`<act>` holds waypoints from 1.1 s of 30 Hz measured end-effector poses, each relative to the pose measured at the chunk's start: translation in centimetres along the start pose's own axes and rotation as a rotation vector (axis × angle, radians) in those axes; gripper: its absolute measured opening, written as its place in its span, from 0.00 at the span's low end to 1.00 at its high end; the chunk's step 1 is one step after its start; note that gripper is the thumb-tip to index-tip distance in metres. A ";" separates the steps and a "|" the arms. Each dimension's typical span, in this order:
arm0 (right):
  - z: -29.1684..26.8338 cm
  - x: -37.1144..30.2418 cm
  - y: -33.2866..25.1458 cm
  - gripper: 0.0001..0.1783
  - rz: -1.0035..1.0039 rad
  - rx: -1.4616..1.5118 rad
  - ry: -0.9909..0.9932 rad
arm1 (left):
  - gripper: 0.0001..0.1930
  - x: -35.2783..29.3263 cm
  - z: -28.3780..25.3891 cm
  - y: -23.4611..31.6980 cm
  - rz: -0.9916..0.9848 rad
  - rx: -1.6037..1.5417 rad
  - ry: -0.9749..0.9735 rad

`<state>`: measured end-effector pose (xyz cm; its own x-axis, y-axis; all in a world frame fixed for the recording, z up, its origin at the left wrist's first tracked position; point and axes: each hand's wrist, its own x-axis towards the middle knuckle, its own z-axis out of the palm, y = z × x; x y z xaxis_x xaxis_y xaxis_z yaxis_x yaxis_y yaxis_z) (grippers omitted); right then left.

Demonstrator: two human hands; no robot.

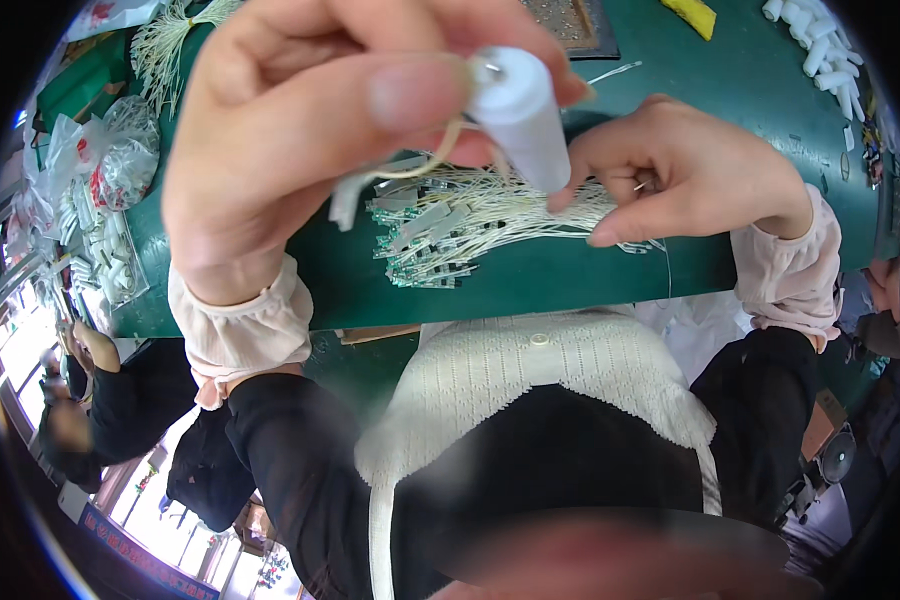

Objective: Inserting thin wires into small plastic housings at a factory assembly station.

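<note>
Close to the camera, my left hand point(280, 140) pinches a white plastic cylinder point(532, 130) between thumb and fingers. A small metal bit shows at the cylinder's upper end, and its lower end tilts down to the right. A thin cream wire point(435, 163) with a pale flat tip hangs by the same hand. Beneath lies a bundle of thin pale wires point(500, 220) with small green and clear ends, on the green tabletop point(335, 290). My right hand point(695, 165) hovers over the bundle's right end, thumb and forefinger apart, other fingers curled, its forefinger near the cylinder's lower end.
White cylinders point(820, 45) lie in a pile at the far right. Another tied wire bundle point(170, 45) and clear bags point(125, 150) of parts sit at the left. A dark tray point(575, 25) and a yellow piece point(692, 14) are at the back. Another person's arm point(100, 350) shows at left.
</note>
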<state>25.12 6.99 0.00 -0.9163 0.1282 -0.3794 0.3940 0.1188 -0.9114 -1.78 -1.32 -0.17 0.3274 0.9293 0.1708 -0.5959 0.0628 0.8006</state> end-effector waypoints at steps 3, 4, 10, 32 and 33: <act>-0.2 -0.4 -0.8 0.17 0.031 -0.167 -0.027 | 0.12 -3.1 -0.5 2.7 0.035 0.309 0.059; -0.3 -0.9 -0.1 0.14 0.034 -0.103 0.062 | 0.12 -4.0 -0.9 2.8 0.038 0.303 0.046; -2.5 -4.1 5.5 0.08 0.001 0.065 0.377 | 0.18 -14.1 -1.1 6.3 0.039 0.294 0.201; -10.2 -8.0 12.4 0.08 0.346 -1.510 0.984 | 0.13 -14.1 2.6 0.9 -0.296 1.559 0.255; -11.3 -8.8 13.7 0.09 0.330 -1.619 0.929 | 0.12 -12.0 3.2 0.2 -0.317 1.554 0.209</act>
<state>39.36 18.66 -7.37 -0.6944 0.6870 0.2142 0.7063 0.5939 0.3853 -3.50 -13.66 -0.24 0.1073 0.9909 -0.0818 0.8067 -0.0387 0.5897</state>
